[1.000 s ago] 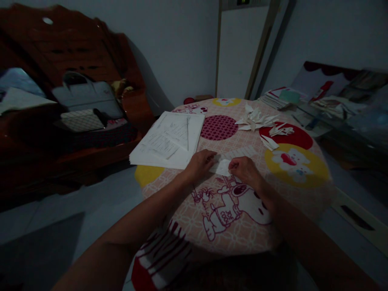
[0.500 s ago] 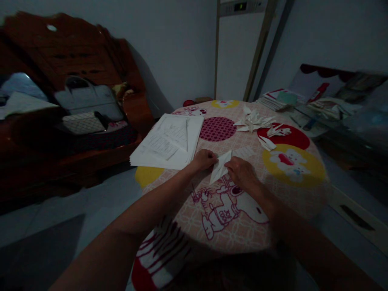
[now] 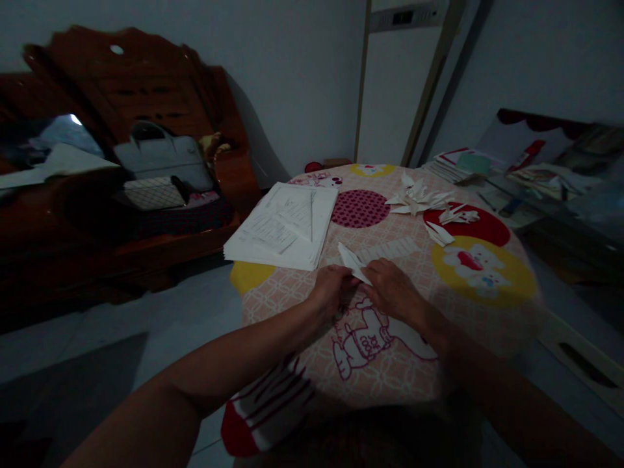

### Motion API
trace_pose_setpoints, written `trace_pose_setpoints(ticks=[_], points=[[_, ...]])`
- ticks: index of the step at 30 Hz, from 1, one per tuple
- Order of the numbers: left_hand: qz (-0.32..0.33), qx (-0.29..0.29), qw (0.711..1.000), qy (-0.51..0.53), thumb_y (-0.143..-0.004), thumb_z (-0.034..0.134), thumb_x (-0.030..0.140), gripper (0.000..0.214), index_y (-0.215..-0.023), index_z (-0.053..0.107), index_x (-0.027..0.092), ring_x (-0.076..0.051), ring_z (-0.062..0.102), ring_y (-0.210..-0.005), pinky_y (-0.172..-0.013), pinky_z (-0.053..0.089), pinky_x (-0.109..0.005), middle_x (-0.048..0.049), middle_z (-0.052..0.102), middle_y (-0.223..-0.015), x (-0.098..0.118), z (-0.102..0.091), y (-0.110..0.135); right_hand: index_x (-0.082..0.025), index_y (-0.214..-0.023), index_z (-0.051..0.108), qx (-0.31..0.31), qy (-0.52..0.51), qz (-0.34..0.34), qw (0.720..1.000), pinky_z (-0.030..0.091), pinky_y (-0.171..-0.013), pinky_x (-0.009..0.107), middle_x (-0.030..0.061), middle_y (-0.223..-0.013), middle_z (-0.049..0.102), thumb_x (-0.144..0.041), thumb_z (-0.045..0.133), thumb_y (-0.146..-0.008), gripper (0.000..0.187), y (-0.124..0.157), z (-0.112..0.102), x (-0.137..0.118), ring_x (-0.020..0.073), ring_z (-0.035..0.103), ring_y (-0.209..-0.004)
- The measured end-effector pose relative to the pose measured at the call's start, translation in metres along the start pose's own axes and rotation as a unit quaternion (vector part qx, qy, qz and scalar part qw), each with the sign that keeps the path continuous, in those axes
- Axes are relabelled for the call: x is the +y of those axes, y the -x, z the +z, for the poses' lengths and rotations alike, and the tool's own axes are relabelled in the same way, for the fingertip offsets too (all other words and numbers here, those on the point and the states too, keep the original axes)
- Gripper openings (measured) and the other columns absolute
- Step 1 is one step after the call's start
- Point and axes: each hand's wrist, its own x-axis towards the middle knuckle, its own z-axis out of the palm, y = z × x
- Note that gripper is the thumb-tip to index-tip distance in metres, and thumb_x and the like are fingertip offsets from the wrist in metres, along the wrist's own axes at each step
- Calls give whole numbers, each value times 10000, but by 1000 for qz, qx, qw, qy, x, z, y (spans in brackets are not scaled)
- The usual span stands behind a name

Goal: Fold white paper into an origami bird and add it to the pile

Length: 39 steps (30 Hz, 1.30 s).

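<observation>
Between my two hands is a folded piece of white paper (image 3: 354,263), its narrow tip pointing up and to the left. My left hand (image 3: 333,287) pinches its lower left side, fingers closed. On the right side, my right hand (image 3: 390,286) grips the same paper with bent fingers. Both hands are just above the patterned tablecloth (image 3: 390,383). Part of the paper is hidden behind the fingers. Beyond my right hand lies a flat strip of pale paper (image 3: 392,248).
A stack of white sheets (image 3: 312,257) lies at the table's left, with loose written papers on top. Several folded paper pieces (image 3: 419,195) are heaped at the back right, near a single folded piece (image 3: 439,233). A wooden chair (image 3: 146,84) holds a handbag (image 3: 168,159).
The folded paper has turned, so its tip now points up-left instead of up-right. My hands have come closer together, and the view has shifted slightly left.
</observation>
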Motion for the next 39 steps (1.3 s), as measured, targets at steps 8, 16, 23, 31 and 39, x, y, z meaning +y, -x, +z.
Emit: trace_pose_setpoints(ticks=[8, 16, 23, 31, 39], points=[[-140, -304, 889, -312, -778, 643, 180, 95, -727, 669, 105, -170, 679, -622, -600, 563, -269, -70, 694, -694, 1, -26, 43, -149, -1032, 664, -5, 38, -118, 992, 401, -874, 388, 117, -982, 640, -110, 531, -911, 184, 19, 8, 23, 250, 522, -973], [428, -311, 587, -612, -863, 639, 183, 214, -1062, 717, 167, -221, 619, -1087, -958, 510, -346, -111, 674, -1140, 17, -43, 0, -118, -1124, 615, 7, 69, -99, 993, 428, -869, 404, 153, -1086, 635, -50, 435, -925, 276, 33, 15, 11, 268, 523, -981], [466, -325, 511, -645, -942, 563, 243, 254, -1138, 695, 151, -221, 629, -1057, -934, 526, -344, -128, 679, -1134, 8, -58, -10, -126, -1030, 643, 19, 47, -83, 995, 440, -879, 412, 150, -1057, 654, -55, 438, -941, 235, 37, 9, -2, 268, 535, -959], [453, -331, 559, -610, -918, 612, 259, 245, -1109, 728, 158, -220, 637, -1079, -951, 531, -356, -131, 689, -1143, 10, -61, -15, -143, -873, 679, -15, -41, -44, 998, 467, -854, 380, 129, -978, 669, -140, 505, -944, 189, 31, 1, 1, 248, 569, -938], [413, -324, 584, -619, -914, 611, 264, 250, -1113, 728, 169, -229, 615, -1116, -992, 498, -368, -126, 681, -1168, 13, -56, -8, -160, -894, 668, -34, -89, -21, 995, 469, -802, 358, 112, -957, 645, -178, 532, -940, 145, 28, 2, 2, 227, 578, -900]])
